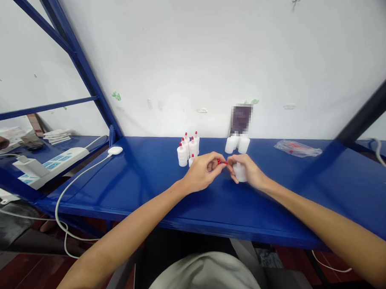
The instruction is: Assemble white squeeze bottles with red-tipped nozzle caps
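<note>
Likely a workshop: a blue metal-framed counter (pixel 306 179) bears white bottles (pixel 193 148) near its back edge. A power strip (pixel 62 160) lies past its left edge.

Bare left forearm (pixel 138 223) and right forearm (pixel 308 213) angled inward from either side, left hand (pixel 204 170) in a thumb-and-finger pinch, right hand (pixel 247 169) curled in a cupped grip, both close together

Bottles (pixel 192 146) on table (pixel 159 181), bag (pixel 297 148) right (near wall (pixel 184 54))
</note>
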`<state>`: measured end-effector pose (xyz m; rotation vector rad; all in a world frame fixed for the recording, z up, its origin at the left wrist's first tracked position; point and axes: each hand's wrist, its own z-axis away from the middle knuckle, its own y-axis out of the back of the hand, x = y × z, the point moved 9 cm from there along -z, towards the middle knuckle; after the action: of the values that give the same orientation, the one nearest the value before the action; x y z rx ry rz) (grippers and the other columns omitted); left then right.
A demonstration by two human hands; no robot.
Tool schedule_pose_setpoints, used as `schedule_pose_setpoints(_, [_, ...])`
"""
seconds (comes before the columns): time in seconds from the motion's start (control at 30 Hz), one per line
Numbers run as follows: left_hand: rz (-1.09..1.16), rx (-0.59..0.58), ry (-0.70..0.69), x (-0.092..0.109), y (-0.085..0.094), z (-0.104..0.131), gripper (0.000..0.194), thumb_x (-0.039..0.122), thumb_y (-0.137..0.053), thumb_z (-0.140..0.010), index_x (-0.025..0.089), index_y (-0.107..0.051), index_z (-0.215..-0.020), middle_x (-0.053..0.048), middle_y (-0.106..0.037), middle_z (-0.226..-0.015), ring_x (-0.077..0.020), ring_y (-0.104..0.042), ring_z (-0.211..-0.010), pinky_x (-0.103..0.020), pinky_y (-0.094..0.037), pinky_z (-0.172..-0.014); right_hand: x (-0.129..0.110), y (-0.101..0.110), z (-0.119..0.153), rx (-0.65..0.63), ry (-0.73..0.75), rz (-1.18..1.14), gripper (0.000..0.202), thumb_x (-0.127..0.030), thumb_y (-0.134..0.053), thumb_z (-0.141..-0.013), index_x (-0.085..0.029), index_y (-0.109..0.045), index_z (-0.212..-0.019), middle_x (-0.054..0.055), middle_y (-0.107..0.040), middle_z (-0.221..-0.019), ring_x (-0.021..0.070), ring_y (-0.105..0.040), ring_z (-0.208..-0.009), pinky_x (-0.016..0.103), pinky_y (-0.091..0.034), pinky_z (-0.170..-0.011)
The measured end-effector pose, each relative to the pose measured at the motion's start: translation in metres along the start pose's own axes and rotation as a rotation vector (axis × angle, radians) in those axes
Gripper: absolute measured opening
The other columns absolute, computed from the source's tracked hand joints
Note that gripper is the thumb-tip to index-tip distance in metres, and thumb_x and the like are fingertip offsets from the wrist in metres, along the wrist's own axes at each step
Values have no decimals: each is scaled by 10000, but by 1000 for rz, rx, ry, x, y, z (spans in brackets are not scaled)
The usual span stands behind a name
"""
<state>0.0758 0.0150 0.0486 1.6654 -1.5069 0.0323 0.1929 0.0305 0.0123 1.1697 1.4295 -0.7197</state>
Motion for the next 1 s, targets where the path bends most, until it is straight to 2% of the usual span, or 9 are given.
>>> schedule_pose_setpoints(0.07, [62,9,-4,3,0,0,192,339,-559,-951,163,-614,-1004,47,-491,-652,-75,-393,-537,-208,-362,-555,0,-10,1,-59,-1,111,586,-567,-318,-955,-187,-522,-558,6,-484,-440,130,-444,-402,286,-316,-470])
schedule_pose_setpoints(0.2, [78,-77,-15,5,-7,2,178,303,-536,-948,155,-605,-1021,21,-556,-698,-85,-433,-567,-212,-372,-565,-8,-22,4,-120,66,326,649,-636,-286,-961,-187,-495,-541,5,-480,-479,130,-445,-472,288,-336,-534])
schedule_pose_setpoints(0.3, [63,-127,-24,7,-11,4,140,233,-524,-925,158,-606,-1011,23,-559,-713,-85,-452,-587,-209,-380,-590,-13,-24,6,-123,88,474,571,-611,-350,-955,-192,-484,-592,1,-501,-539,140,-471,-523,288,-340,-561])
schedule_pose_setpoints(0.4, [39,-201,-13,7,-17,7,129,178,-526,-888,171,-599,-994,47,-523,-690,-78,-435,-577,-204,-375,-600,-18,-24,8,-127,93,596,357,-481,-401,-956,-201,-519,-770,-19,-524,-605,149,-486,-566,283,-337,-582])
schedule_pose_setpoints(0.53, [46,-268,15,4,-26,10,171,206,-529,-902,171,-589,-1058,66,-475,-647,-82,-447,-577,-201,-370,-604,-25,-27,11,-124,131,561,156,-300,-369,-909,-219,-451,-804,-38,-482,-604,144,-444,-547,283,-326,-565])
schedule_pose_setpoints(0.77, [87,-272,37,1,-28,12,215,253,-529,-934,160,-602,-1113,74,-483,-594,-81,-455,-555,-200,-361,-596,-24,-31,14,-118,137,411,131,-227,-368,-868,-212,-467,-784,-42,-437,-573,133,-401,-500,287,-316,-523])
schedule_pose_setpoints(0.83, [107,-266,34,3,-28,12,196,257,-520,-941,160,-599,-1091,76,-475,-587,-78,-440,-541,-199,-350,-583,-24,-31,13,-119,146,366,130,-245,-376,-897,-215,-458,-802,-47,-445,-575,130,-410,-497,284,-322,-523])
schedule_pose_setpoints(0.93, [169,-262,49,4,-24,11,157,272,-478,-961,170,-575,-1032,71,-490,-600,-72,-427,-520,-194,-334,-556,-25,-30,12,-114,180,362,183,-365,-430,-952,-218,-454,-844,-50,-474,-607,132,-446,-533,282,-336,-542])
schedule_pose_setpoints(1.0, [220,-211,106,-2,-13,8,168,314,-470,-968,180,-544,-1036,74,-485,-591,-72,-418,-496,-190,-319,-525,-26,-25,10,-79,195,393,239,-439,-438,-966,-218,-475,-886,-50,-487,-616,136,-457,-548,286,-341,-556])
